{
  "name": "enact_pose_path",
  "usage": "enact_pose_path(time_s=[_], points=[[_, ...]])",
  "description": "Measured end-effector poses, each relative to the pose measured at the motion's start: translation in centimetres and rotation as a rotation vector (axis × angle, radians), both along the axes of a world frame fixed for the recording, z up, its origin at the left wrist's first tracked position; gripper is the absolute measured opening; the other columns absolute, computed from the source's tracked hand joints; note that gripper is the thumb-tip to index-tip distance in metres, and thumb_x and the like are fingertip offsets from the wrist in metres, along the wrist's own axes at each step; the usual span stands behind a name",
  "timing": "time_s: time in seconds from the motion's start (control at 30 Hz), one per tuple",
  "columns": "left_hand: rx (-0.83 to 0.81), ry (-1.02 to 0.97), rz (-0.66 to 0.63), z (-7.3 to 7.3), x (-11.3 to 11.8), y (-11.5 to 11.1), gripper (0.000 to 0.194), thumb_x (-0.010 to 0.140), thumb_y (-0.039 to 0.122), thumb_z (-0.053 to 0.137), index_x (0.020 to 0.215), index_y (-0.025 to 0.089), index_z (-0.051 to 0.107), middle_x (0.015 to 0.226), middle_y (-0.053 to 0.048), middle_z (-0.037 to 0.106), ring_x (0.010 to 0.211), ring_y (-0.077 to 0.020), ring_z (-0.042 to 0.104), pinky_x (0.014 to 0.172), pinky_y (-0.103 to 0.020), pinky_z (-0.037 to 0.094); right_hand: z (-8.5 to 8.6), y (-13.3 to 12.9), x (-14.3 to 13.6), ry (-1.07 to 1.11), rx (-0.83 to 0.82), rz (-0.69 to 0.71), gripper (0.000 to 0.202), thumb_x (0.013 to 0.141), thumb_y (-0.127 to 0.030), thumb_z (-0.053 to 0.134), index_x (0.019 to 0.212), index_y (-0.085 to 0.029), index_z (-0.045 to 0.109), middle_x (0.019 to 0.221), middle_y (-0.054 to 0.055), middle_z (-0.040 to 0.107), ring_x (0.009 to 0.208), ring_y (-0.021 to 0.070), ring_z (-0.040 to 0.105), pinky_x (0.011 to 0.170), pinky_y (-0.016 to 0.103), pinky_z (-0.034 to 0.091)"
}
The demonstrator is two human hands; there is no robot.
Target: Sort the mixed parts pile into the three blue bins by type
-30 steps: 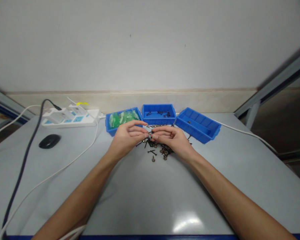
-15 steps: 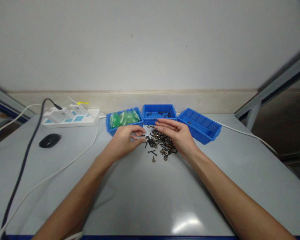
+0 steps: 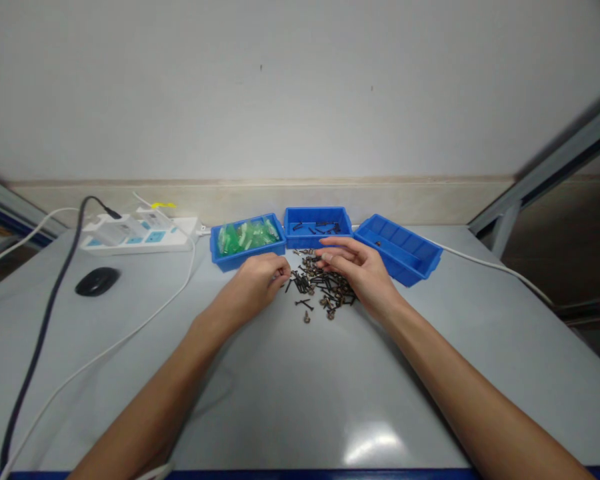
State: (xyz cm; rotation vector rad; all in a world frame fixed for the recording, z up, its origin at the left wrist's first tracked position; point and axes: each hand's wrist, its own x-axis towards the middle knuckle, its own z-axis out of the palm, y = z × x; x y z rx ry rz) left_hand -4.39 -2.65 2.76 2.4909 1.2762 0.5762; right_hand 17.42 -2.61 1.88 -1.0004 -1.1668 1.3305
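A loose pile of black and brass-coloured screws (image 3: 330, 287) lies on the grey table. At its left edge my left hand (image 3: 260, 277) is closed in a pinch, its fingertips low by the screws; what it holds, if anything, is hidden. Over the pile's right side hovers my right hand (image 3: 363, 267), fingers bent and apart from the thumb, with no screw visible between them. Just behind it stands the middle blue bin (image 3: 300, 243), which has several dark screws in it. The right blue bin (image 3: 405, 260) holds a small brass-coloured piece.
Green-and-clear plastic packets (image 3: 250, 235) fill the left blue bin (image 3: 225, 264). Farther left are a white power strip (image 3: 173, 240) with plugs, a black mouse (image 3: 98, 281) and cables (image 3: 125, 330) across the table. Behind the bins rises a wall (image 3: 300, 120).
My left fingers have curled in and closed by the pile. My right hand has drawn slightly back from the middle bin, where another dark screw now shows near the front.
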Motion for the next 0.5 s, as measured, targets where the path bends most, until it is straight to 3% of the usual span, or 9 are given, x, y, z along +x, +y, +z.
enact_pose_path(time_s=[0.13,0.5], points=[[-0.018,0.001,-0.023,-0.15,-0.11,-0.05,0.015,0.082,0.006,0.064,0.093,0.014,0.071,0.087,-0.007,0.069,0.078,-0.0179,0.063,0.074,-0.029,0.049,0.09,-0.05,0.08,-0.050,0.014,0.027,0.030,0.075,-0.035,0.077,0.101,-0.021,0.072,0.097,0.007,0.077,0.080,0.0182,0.072,0.080,0.034,0.054],[-0.019,-0.057,-0.049,-0.87,0.09,-0.21,0.024,0.076,0.000,0.058,0.088,0.014,0.073,0.083,-0.006,0.070,0.072,-0.0159,0.065,0.070,-0.027,0.051,0.05,-0.07,0.10,-0.056,-0.001,0.038,0.028,0.073,-0.034,0.078,0.097,-0.020,0.073,0.092,0.006,0.077,0.079,0.0179,0.072,0.077,0.033,0.053]])
